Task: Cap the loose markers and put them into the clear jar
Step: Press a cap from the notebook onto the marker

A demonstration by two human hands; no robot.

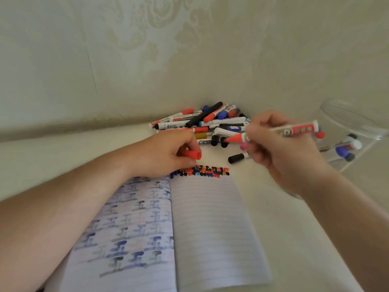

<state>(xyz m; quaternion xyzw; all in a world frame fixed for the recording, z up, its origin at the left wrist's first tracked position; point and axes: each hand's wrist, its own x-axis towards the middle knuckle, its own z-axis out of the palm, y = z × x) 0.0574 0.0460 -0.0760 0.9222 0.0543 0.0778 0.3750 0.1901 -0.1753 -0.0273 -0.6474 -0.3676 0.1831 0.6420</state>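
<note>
Two lined pages of an open notebook (210,224) take up most of the pale table (294,239), the left page stained with bled-through marks, the right one bearing a row of red, blue and black dabs along its top edge. At the right, a clear jar (355,131) lies tilted with a few capped markers inside. Beyond the notebook, against the wall, sits a pile of loose markers (202,123), and a black-capped one lies apart near the right hand. That right hand (282,148) has its fingers curled round an uncapped red marker (294,130), tip pointing left. The left hand (168,153) pinches the red cap (191,154), its open end towards the tip, the two well apart
</note>
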